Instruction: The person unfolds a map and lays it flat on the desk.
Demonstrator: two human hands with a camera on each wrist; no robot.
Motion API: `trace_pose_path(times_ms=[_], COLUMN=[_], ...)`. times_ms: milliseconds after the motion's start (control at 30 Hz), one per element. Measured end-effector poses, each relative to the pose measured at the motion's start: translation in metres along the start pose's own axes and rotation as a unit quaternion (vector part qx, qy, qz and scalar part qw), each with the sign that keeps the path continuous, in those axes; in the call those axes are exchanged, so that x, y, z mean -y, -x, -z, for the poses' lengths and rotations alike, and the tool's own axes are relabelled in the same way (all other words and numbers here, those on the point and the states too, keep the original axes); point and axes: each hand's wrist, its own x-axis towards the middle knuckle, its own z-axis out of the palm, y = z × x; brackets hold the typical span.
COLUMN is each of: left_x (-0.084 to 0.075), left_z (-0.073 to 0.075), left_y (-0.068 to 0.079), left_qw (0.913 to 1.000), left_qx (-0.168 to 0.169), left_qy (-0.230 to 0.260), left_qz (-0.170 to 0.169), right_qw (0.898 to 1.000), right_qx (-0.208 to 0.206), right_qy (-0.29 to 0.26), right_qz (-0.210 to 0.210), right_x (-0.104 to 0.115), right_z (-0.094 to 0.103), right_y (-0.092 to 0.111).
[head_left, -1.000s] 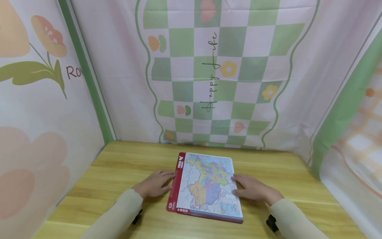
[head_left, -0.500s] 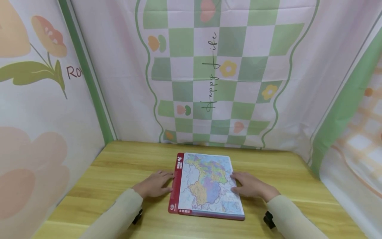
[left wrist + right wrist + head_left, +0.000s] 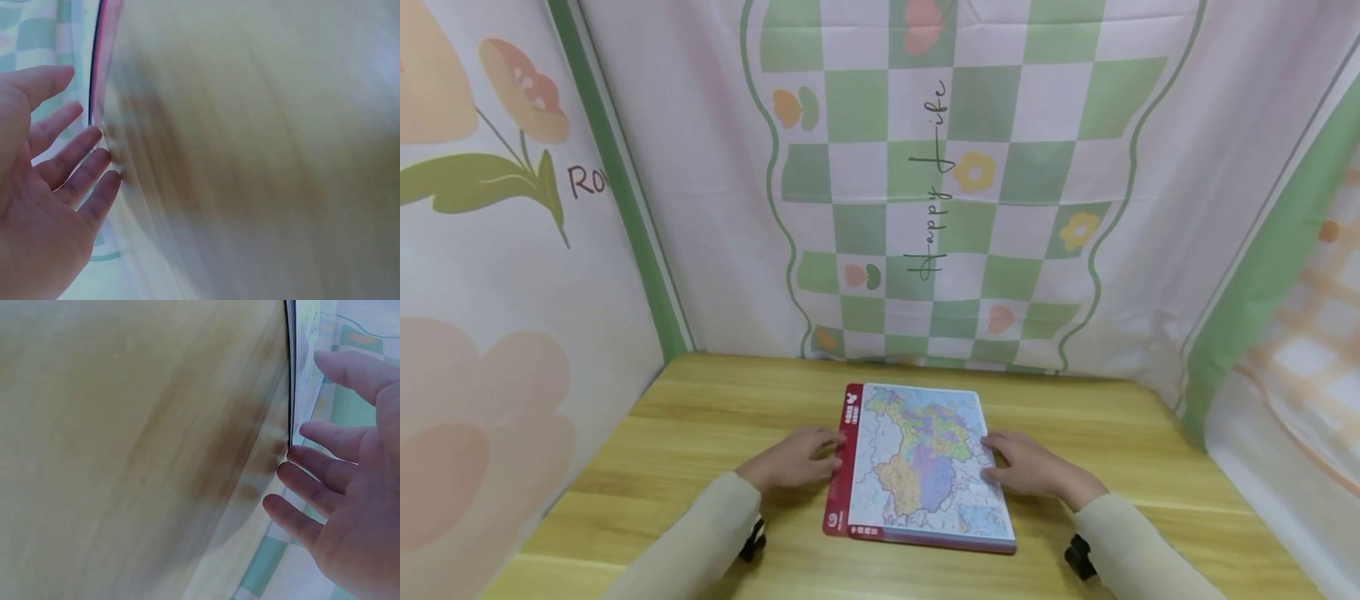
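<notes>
Map board [image 3: 917,462] flat on table [image 3: 700,417], centred near front edge, red strip along its left side; left hand [image 3: 790,460] at that red edge, right hand [image 3: 1033,468] at opposite edge. Fingers [image 3: 75,159] of left straight and slightly spread, tips touching board edge; fingers [image 3: 319,469] of right likewise spread, tips at edge, nothing pinched. Judged thin, stiff, light; glossy face likely slippery; best gripped at both long edges, thumbs on top, fingertips worked beneath.
</notes>
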Motion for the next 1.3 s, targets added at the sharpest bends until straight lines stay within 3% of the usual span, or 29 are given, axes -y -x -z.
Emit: trace_pose_path(times_ms=[200, 433, 733, 1033, 1300], left_x=[0.000, -0.002, 0.002, 0.007, 0.007], left_z=[0.003, 0.009, 0.010, 0.005, 0.003], left_y=[0.000, 0.000, -0.001, -0.006, -0.008], left_qw=[0.9961, 0.9807, 0.9535, 0.9407, 0.9250], left_qx=[-0.016, -0.016, -0.021, -0.012, -0.015], left_qy=[0.076, 0.165, 0.272, 0.316, 0.351], left_qz=[0.043, 0.103, 0.127, 0.123, 0.145], right_qw=[0.999, 0.996, 0.992, 0.989, 0.987], right_qx=[-0.027, -0.028, -0.017, -0.019, -0.014], right_qy=[-0.029, -0.083, -0.121, -0.142, -0.153], right_qz=[0.009, -0.010, -0.036, -0.041, -0.054], right_x=[-0.002, -0.002, -0.003, -0.001, 0.002], right_z=[0.000, 0.003, 0.005, 0.005, 0.007], right_y=[0.002, 0.006, 0.009, 0.010, 0.013])
